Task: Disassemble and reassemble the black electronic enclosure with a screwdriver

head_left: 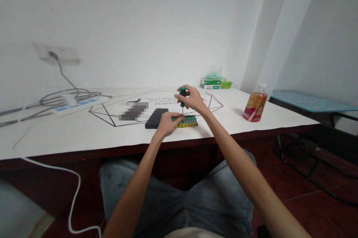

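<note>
A green circuit board with a yellow edge (189, 121) lies on the white table (84, 133), beside a flat black case (155, 118). My right hand (191, 99) is closed round the green handle of a small screwdriver (182, 97), which stands upright with its tip down on the board. My left hand (168, 123) rests on the board's left end, fingers pinched near the screwdriver's tip. What those fingers pinch is too small to make out.
A white power strip (79, 105) with grey cables lies at the back left, plugged into a wall socket (56, 53). A bottle of orange drink (255, 103) stands at the right. Green and white boxes (215, 83) sit by the wall. A blue-topped folding table (310, 102) is at far right.
</note>
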A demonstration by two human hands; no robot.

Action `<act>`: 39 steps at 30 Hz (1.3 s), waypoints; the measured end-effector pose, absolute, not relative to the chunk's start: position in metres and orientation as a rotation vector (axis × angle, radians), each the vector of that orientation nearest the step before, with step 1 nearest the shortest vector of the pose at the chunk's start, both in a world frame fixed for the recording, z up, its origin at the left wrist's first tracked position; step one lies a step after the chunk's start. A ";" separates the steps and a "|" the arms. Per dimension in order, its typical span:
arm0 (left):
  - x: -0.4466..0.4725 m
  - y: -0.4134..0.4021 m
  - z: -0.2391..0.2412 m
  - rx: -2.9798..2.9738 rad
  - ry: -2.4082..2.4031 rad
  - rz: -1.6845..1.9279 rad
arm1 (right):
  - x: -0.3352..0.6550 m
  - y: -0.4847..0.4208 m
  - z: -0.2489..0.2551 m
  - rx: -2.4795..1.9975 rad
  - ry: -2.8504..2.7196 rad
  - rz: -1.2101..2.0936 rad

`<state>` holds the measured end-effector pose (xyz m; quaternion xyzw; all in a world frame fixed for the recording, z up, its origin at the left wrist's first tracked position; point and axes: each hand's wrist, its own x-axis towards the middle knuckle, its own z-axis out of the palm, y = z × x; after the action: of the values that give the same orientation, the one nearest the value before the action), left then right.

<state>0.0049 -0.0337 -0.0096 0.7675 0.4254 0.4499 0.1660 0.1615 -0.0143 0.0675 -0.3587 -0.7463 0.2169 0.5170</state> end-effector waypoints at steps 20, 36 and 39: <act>0.004 -0.033 -0.010 2.192 1.226 1.308 | 0.159 -0.015 0.060 -0.942 -1.748 0.605; 0.004 -0.030 -0.012 2.191 1.240 1.305 | 0.158 -0.021 0.056 -0.924 -1.763 0.870; 0.004 -0.031 -0.011 2.200 1.290 1.298 | 0.158 -0.025 0.057 -0.956 -1.779 0.925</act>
<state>0.0043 -0.0310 -0.0115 0.7613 0.4464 0.4492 0.1392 0.1581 -0.0251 0.0568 -0.3856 -0.7177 0.3729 0.4440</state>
